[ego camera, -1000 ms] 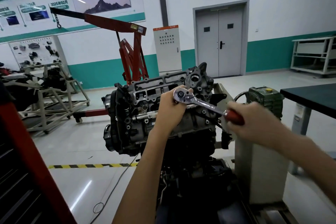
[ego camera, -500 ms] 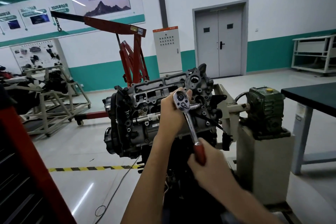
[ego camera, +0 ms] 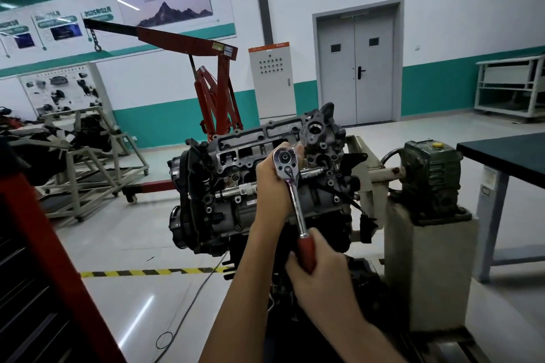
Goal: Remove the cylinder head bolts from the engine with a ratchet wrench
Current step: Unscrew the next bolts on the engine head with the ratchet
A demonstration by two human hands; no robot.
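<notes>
1. The right hand (ego camera: 321, 274) is wrapped fully round the red grip of the ratchet wrench (ego camera: 295, 200), with fingers and thumb closed on it. The left hand (ego camera: 272, 186) cups the wrench's round head from behind, its fingers curled over the top edge.
2. A second ago the handle pointed out to the right, nearly level, with the right hand near the green gearbox (ego camera: 430, 174). It now points down toward the person, much as it did half a second ago. The left hand has stayed at the head.
3. The engine (ego camera: 206, 203) sits tilted on its stand, just behind both hands. The wrench head lies against its upper right part, and the bolt beneath the head is hidden.
</notes>
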